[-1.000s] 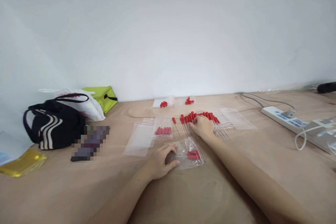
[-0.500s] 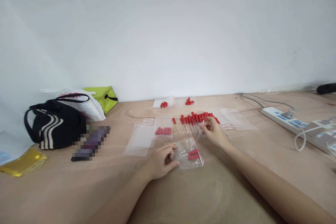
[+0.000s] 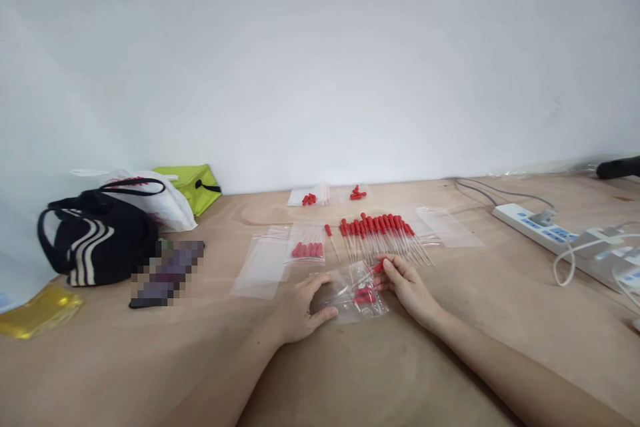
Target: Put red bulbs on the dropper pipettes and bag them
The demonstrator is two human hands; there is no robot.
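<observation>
The bag (image 3: 361, 293), small, clear and zip-topped, lies flat on the table (image 3: 450, 360) just in front of the person, between the two hands, with a few red-capped pieces already inside it. The left hand (image 3: 299, 309) rests on the bag's left end, fingers curled and thumb pressed against them, pinching the plastic there. The right hand (image 3: 407, 285) is at the bag's far right corner, its fingertips closed on a dropper (image 3: 379, 268) with a red cap. The cap touches or just overlaps the bag's edge, and the clear stem is too faint to follow.

Just behind the hands a row of droppers (image 3: 383, 228) lies side by side, red caps away from the person. To its left sits a filled bag (image 3: 307, 248), then an empty bag (image 3: 261, 265). More clear bags (image 3: 447, 225) lie to the right of the row. Two small bags with red pieces (image 3: 330, 196) sit by the wall.

Far right, a power strip (image 3: 537, 227) runs with its cables. Far left are a black handbag (image 3: 95, 240), a green pouch (image 3: 193, 182) and a yellow packet (image 3: 40, 307).
</observation>
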